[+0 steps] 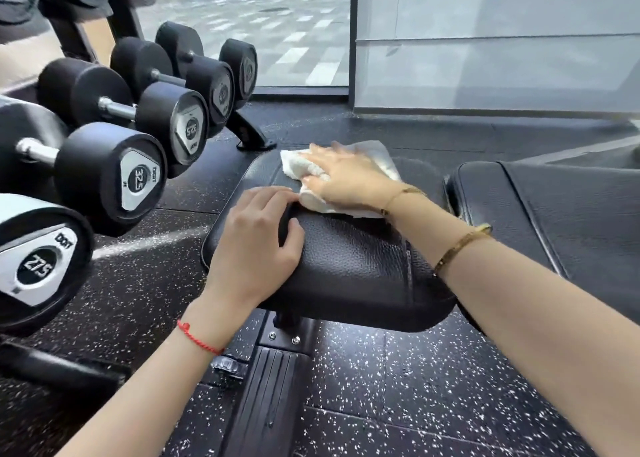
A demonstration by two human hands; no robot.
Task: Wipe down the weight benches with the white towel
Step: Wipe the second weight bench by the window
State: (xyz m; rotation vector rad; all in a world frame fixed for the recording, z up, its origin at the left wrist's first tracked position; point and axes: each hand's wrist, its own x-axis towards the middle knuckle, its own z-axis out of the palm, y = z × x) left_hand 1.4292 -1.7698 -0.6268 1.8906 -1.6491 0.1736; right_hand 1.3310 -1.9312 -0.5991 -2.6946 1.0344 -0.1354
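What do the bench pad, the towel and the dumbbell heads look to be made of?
Bench pad: black leather or vinyl, by its pebbled grain, stitched seam and soft sheen.
White towel: terry-like cloth, nubbly and crumpled under the right hand.
Dumbbell heads: matt black, probably rubber-coated, with shiny metal-look end plates.

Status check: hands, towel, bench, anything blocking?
Right hand flat on white towel, pressing it to the bench seat pad. Left hand rests on the pad's near-left side. Dumbbell rack close on the left, off the pad.

Head view looks steeply down, close over the bench seat (346, 269).
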